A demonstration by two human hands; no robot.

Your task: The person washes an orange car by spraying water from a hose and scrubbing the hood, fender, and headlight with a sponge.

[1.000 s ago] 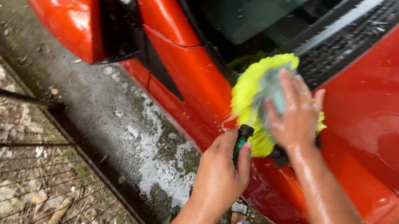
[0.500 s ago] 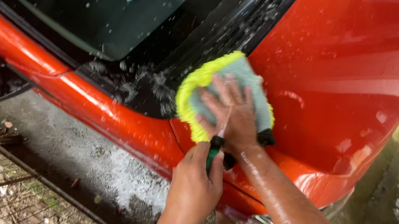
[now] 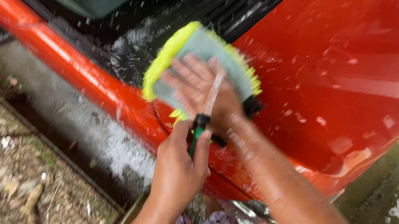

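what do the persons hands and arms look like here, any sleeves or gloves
Both arms are bare up to the frame edge: no sleeves, no gloves, no watch or rings visible. The right hand and its forearm are wet and glistening, blurred by motion. The left hand is sharper, with short plain nails showing on the thumb. Patterned clothing shows below the arms.

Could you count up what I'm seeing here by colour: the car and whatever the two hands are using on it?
Red: 1, the wet glossy red car body
Yellow-green: 1, the fluffy yellow-green wash mitt with grey back under the right hand
Green: 1, the green hose nozzle with black tip gripped by the left hand
Total: 3
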